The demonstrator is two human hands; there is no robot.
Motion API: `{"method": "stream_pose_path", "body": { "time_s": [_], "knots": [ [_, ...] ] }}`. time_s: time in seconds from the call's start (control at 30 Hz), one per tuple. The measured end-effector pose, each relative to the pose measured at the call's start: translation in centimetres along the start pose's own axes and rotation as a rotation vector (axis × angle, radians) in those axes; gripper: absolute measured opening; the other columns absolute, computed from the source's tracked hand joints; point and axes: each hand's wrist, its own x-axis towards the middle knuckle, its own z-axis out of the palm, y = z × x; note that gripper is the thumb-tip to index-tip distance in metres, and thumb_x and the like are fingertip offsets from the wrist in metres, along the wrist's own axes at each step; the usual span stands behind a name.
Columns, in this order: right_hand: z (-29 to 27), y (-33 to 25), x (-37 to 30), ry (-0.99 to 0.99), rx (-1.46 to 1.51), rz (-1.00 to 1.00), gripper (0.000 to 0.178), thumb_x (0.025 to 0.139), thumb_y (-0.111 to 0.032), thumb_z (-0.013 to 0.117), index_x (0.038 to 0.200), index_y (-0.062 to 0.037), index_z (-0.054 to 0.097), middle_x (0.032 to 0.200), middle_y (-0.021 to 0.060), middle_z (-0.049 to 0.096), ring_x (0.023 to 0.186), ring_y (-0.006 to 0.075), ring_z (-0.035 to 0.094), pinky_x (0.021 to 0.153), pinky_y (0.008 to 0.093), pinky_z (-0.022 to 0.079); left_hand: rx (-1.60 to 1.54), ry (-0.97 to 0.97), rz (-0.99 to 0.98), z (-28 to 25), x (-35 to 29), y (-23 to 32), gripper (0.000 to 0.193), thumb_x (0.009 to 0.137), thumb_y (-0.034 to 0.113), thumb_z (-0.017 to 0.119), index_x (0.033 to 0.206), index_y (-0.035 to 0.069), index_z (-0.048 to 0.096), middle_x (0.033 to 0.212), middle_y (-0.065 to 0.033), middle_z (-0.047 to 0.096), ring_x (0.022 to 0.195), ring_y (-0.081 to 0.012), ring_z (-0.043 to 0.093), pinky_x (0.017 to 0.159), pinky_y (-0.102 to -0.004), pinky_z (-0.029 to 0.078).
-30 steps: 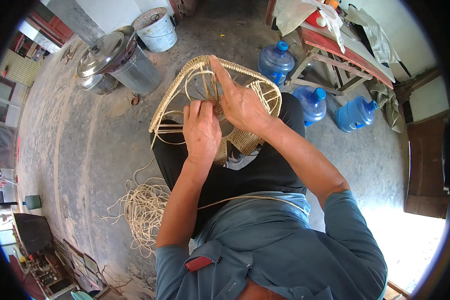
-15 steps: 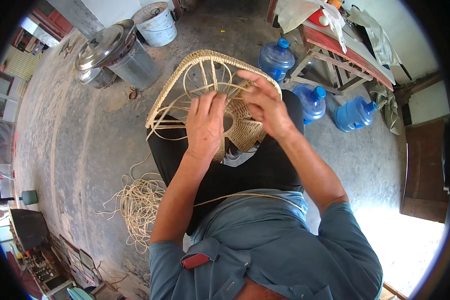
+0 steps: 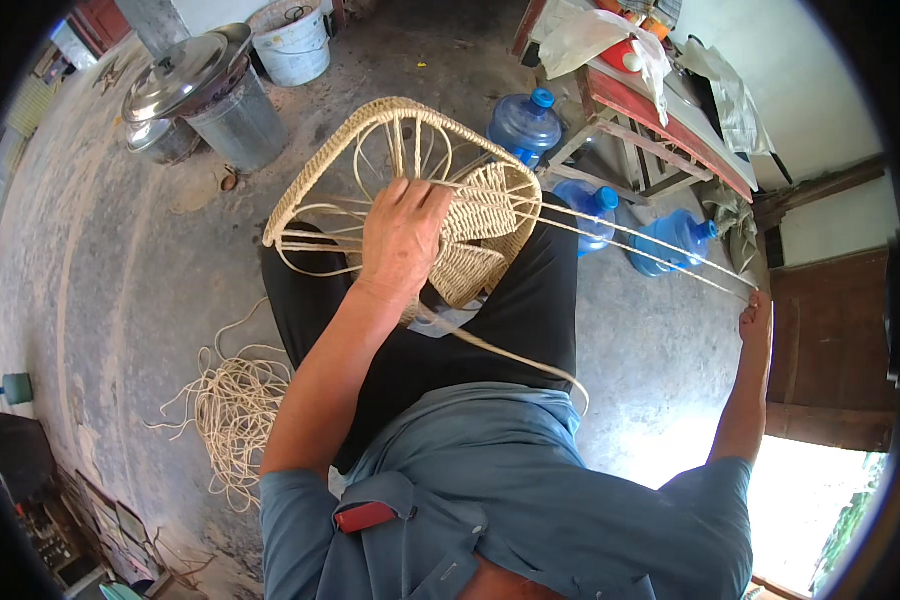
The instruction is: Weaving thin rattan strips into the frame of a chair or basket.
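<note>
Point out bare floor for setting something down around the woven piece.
Bare floor lies left of the woven piece, between rope pile and metal bin. Another patch lies between the right thigh and right forearm, below the blue bottles. Crowded: upper right, bottles beside the red-edged table; taut strands cross between woven piece and right hand.

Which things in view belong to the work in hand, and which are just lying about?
In use:
- woven frame, with the left hand at it
- taut cord strands, held out by the right hand
- cord pile, probably supply

Lying about:
- blue bottles
- white bucket
- metal bin
- red-edged table
</note>
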Motion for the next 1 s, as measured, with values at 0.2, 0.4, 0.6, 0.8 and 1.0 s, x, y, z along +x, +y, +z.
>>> {"method": "stream_pose_path", "body": {
  "time_s": [0.2, 0.4, 0.6, 0.8, 1.0],
  "knots": [
    [11.4, 4.3, -4.7, 0.028, -1.027, -0.641, 0.050, 0.090, -0.017, 0.076, 0.138, -0.0084, 0.067, 0.114, 0.0040, 0.075, 0.102, 0.0224, 0.073, 0.088, 0.0382, 0.060, -0.043, 0.038, -0.037, 1.1, 0.9, 0.5, 0.016, 0.087, 0.004, 0.072, 0.103, 0.008, 0.070, 0.094, -0.0092, 0.068, 0.091, -0.0315, 0.063, 0.083, -0.0427, 0.054],
    [48.6, -1.5, -28.0, -0.456, -0.755, -1.193, 0.032, 0.093, -0.012, 0.081, 0.124, -0.0073, 0.077, 0.114, 0.0138, 0.073, 0.107, 0.0346, 0.072, 0.095, 0.0457, 0.058, -0.011, 0.049, -0.126, -0.3, 0.6, 0.6, 0.013, 0.092, 0.007, 0.075, 0.102, 0.009, 0.067, 0.092, -0.0106, 0.071, 0.087, -0.0357, 0.065, 0.079, -0.0454, 0.054],
    [58.4, 0.2, -31.0, -0.615, -0.751, -1.524, 0.022, 0.084, -0.013, 0.078, 0.105, -0.0111, 0.075, 0.105, 0.0070, 0.064, 0.097, 0.0303, 0.067, 0.087, 0.0442, 0.055, -0.014, 0.057, -0.096, 0.2, 0.4, 1.1, 0.012, 0.092, 0.007, 0.075, 0.100, 0.009, 0.066, 0.092, -0.0114, 0.072, 0.087, -0.0366, 0.067, 0.077, -0.0482, 0.054],
    [55.7, -0.4, -28.0, -0.609, -0.682, -1.408, 0.014, 0.082, -0.002, 0.067, 0.094, -0.0100, 0.068, 0.095, 0.0117, 0.062, 0.090, 0.0344, 0.070, 0.074, 0.0469, 0.058, 0.021, 0.078, -0.116, 0.1, 0.2, 0.5, 0.009, 0.097, 0.009, 0.071, 0.101, 0.008, 0.063, 0.088, -0.0131, 0.068, 0.083, -0.0366, 0.063, 0.076, -0.0480, 0.053],
    [32.0, -0.2, -8.8, 0.157, -0.876, -0.864, 0.021, 0.100, -0.017, 0.067, 0.116, -0.0142, 0.081, 0.116, 0.0105, 0.079, 0.109, 0.0324, 0.074, 0.095, 0.0430, 0.058, 0.120, 0.060, -0.088, -0.1, 0.8, 0.3, 0.010, 0.099, 0.011, 0.069, 0.098, 0.008, 0.060, 0.084, -0.0127, 0.067, 0.080, -0.0354, 0.063, 0.074, -0.0472, 0.053]
  ]
}}
